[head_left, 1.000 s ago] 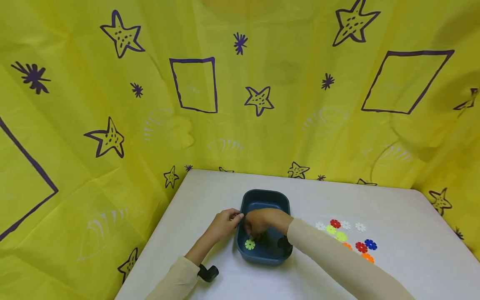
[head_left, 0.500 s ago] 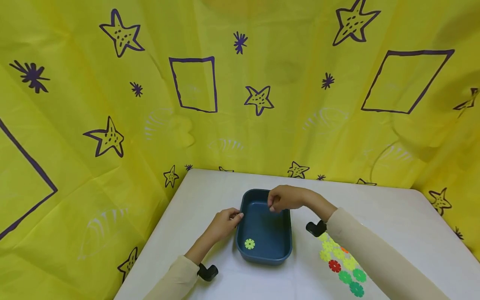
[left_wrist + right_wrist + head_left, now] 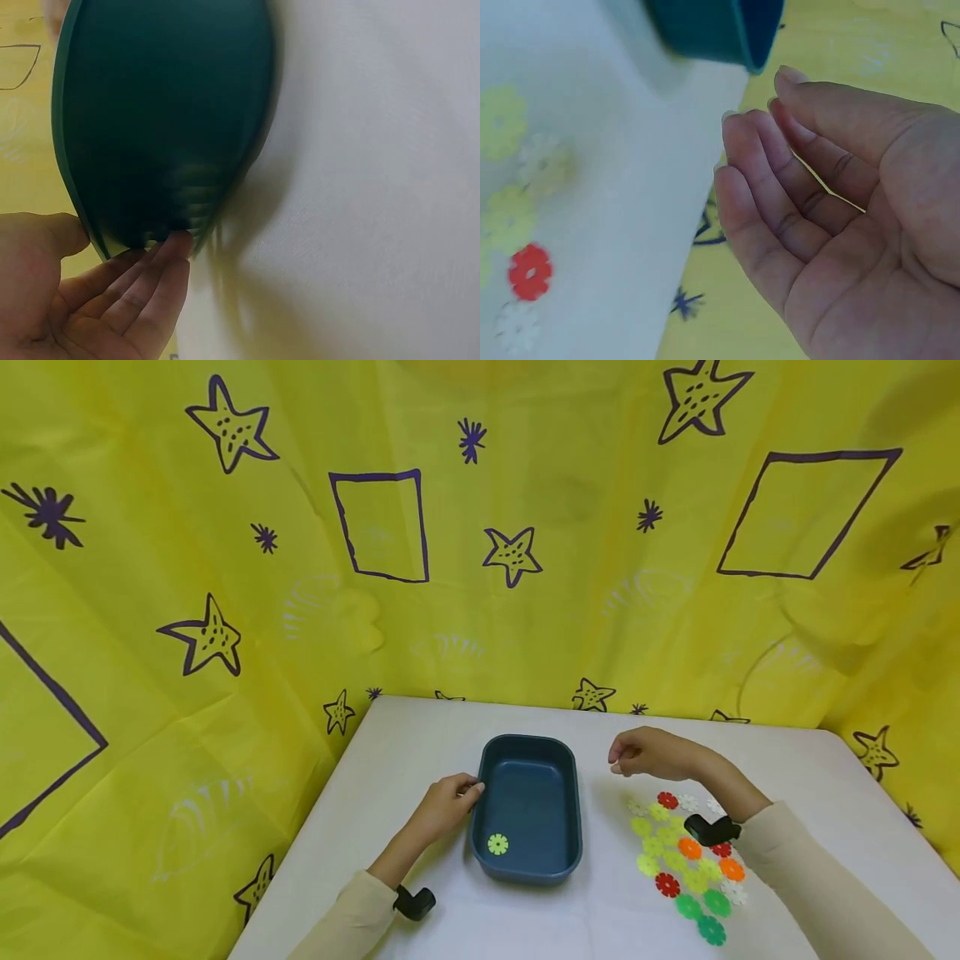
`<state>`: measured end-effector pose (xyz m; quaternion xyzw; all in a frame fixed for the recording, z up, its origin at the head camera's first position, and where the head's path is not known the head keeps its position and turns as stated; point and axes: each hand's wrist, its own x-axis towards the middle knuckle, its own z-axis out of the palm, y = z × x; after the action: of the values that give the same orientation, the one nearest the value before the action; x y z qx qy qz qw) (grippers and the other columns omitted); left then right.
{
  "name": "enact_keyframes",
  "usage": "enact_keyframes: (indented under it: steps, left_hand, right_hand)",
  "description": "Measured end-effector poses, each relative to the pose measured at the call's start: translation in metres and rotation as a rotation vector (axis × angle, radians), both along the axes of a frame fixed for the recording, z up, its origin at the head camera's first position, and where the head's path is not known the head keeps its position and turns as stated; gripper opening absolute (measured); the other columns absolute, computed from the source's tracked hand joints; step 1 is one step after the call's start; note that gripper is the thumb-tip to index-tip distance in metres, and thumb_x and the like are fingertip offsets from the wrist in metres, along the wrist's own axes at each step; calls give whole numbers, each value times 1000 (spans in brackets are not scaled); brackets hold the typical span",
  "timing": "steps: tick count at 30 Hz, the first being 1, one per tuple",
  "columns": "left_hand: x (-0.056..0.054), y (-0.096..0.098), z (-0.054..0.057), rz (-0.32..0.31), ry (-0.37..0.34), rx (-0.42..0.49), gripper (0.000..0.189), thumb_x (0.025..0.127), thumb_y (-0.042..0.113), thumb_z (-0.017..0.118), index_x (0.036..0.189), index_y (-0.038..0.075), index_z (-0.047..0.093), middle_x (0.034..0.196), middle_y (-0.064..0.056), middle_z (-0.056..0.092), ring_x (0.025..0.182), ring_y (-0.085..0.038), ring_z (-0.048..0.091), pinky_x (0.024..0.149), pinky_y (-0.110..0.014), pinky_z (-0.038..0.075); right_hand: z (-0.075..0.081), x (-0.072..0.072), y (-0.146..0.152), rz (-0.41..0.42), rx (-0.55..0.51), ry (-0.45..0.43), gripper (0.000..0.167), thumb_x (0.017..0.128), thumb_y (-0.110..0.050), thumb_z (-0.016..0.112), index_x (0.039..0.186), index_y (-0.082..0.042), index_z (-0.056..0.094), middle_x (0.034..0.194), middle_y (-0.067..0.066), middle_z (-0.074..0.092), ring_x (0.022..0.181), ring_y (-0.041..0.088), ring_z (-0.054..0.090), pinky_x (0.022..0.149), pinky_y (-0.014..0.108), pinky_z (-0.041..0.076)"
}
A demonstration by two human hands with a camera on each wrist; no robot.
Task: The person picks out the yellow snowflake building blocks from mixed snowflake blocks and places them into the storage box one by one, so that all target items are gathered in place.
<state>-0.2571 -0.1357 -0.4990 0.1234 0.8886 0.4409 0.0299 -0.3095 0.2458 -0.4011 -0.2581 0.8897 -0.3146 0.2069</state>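
A dark blue-green plastic tub (image 3: 527,876) stands on the white table, with a light green notched disc (image 3: 498,844) lying on its floor near the front left corner. My left hand (image 3: 446,803) holds the tub's left side; in the left wrist view the thumb is at the rim and the fingers lie against the outer wall. My right hand (image 3: 654,753) hovers to the right of the tub, behind the loose discs. In the right wrist view its fingers (image 3: 742,202) are loosely curled with nothing between them.
Several flat notched discs lie spread right of the tub: yellow-green ones (image 3: 675,860), red (image 3: 667,885), orange (image 3: 732,869), green (image 3: 711,931) and white. The right wrist hides some of them. A yellow patterned cloth (image 3: 450,652) hangs behind and beside the table.
My right hand has come up out of the tub and moved right, past its rim, uncovering more of the discs. My left hand has stayed at the tub's left side.
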Motion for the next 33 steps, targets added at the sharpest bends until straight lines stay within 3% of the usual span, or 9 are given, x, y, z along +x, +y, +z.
enact_keyframes:
  steps: [12, 20, 27, 33]
  left_hand:
    - [1, 0, 1, 13, -2, -1, 38, 108, 27, 61, 125, -6, 69, 107, -13, 76, 94, -22, 72, 79, -38, 62]
    - [0, 1, -2, 18, -6, 2, 39, 108, 28, 62, 126, -5, 69, 110, -14, 76, 96, -24, 73, 80, -39, 62]
    - [0, 0, -2, 15, -8, 4, 39, 108, 28, 61, 126, -5, 69, 112, -15, 76, 96, -25, 73, 81, -41, 63]
    - [0, 1, -4, 17, -10, 7, 39, 108, 29, 61, 126, -4, 70, 110, -14, 76, 94, -23, 73, 81, -40, 62]
  right_hand:
    - [-27, 14, 49, -109, 85, -39, 14, 100, -8, 69, 109, 2, 66, 89, 10, 69, 83, 25, 61, 79, 38, 54]
    - [-40, 19, 62, -157, 240, 1, 13, 96, -13, 75, 101, -3, 69, 94, 6, 65, 86, 23, 57, 78, 39, 55]
    - [-50, 24, 67, -202, 302, 6, 18, 93, -16, 79, 97, -5, 66, 96, 9, 66, 87, 26, 58, 81, 47, 58]
    - [-54, 27, 73, -248, 327, -18, 21, 94, -18, 79, 99, -3, 65, 97, 11, 66, 87, 27, 58, 80, 47, 58]
